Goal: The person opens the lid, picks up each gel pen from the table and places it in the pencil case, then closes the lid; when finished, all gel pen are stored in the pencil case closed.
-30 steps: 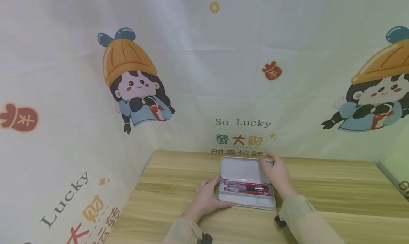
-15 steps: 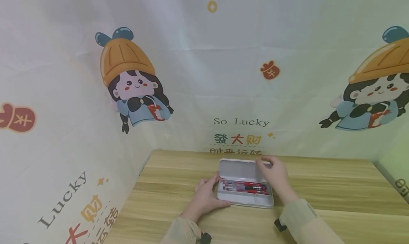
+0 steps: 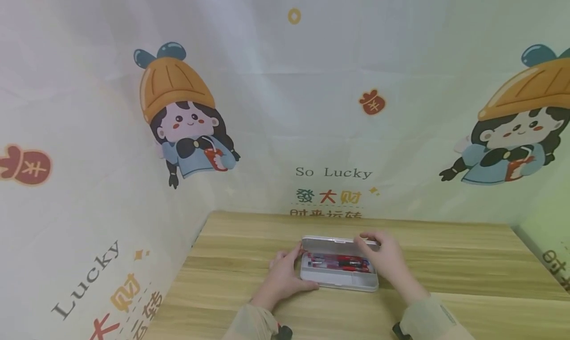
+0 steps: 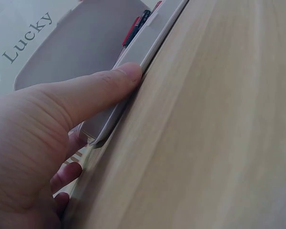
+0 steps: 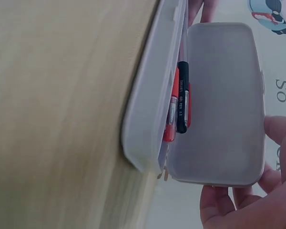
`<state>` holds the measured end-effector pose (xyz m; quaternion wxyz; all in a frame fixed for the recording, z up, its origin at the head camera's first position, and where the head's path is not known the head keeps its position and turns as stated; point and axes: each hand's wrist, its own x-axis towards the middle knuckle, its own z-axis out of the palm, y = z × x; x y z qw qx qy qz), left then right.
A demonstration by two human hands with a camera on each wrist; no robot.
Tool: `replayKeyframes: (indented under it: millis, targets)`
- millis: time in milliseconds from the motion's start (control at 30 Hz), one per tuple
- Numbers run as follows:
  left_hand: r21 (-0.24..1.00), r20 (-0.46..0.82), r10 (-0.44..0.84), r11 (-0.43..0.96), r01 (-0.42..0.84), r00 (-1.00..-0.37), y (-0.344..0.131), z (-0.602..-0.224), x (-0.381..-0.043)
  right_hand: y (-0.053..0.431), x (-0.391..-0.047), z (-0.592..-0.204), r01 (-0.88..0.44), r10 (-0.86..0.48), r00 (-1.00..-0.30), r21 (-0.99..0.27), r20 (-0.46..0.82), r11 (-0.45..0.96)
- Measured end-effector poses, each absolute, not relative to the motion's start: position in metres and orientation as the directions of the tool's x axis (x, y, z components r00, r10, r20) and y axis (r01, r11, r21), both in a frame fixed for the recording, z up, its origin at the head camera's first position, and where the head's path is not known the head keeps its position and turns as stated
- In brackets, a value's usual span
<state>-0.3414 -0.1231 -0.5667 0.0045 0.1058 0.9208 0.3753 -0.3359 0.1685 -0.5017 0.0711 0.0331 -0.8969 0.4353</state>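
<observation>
A pale grey pencil case (image 3: 327, 279) lies on the wooden table, its hinged lid (image 3: 330, 246) raised at the back and tilted partly forward. Several red pens and a black gel pen (image 5: 182, 98) lie inside. My left hand (image 3: 283, 279) holds the left end of the case, thumb on the front edge and fingers round behind. At the lid's right end, my right hand (image 3: 386, 259) pinches the upper edge. In the right wrist view, its thumb (image 5: 276, 128) is at the lid's free edge, with fingers at its end and partly behind.
The wooden table (image 3: 236, 261) reaches back to a pale printed cloth (image 3: 267, 147) with cartoon figures and lettering. A second side of the cloth runs along the table's left edge.
My right hand has brought the lid forward and down, so less of its inside shows. The left hand has kept its hold on the case.
</observation>
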Motion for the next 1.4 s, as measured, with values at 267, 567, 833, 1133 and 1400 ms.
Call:
replayKeyframes:
  millis: [267, 567, 833, 1133, 1400]
  targets:
    - [0.689, 0.103, 0.217, 0.689, 0.226, -0.971, -0.125, -0.569, -0.343, 0.172, -0.318, -0.509, -0.240, -0.077, -0.963, -0.684, 0.260, 0.689]
    - [0.780, 0.090, 0.238, 0.587, 0.217, -0.967, -0.131, -0.571, -0.345, 0.174, -0.306, -0.520, -0.352, -0.171, -0.918, -0.532, 0.359, 0.770]
    - [0.837, 0.151, 0.242, 0.485, 0.255, -0.958, -0.134, -0.570, -0.351, 0.172, -0.299, -0.521, -0.331, -0.191, -0.934, -0.527, 0.303, 0.783]
    - [0.819, 0.165, 0.238, 0.509, 0.267, -0.957, -0.132, -0.571, -0.349, 0.170, -0.297, -0.526, -0.317, -0.207, -0.942, -0.491, 0.265, 0.811]
    - [0.777, 0.172, 0.255, 0.558, 0.290, -0.952, -0.129, -0.571, -0.348, 0.170, -0.297, -0.530, -0.291, -0.202, -0.952, -0.481, 0.229, 0.827]
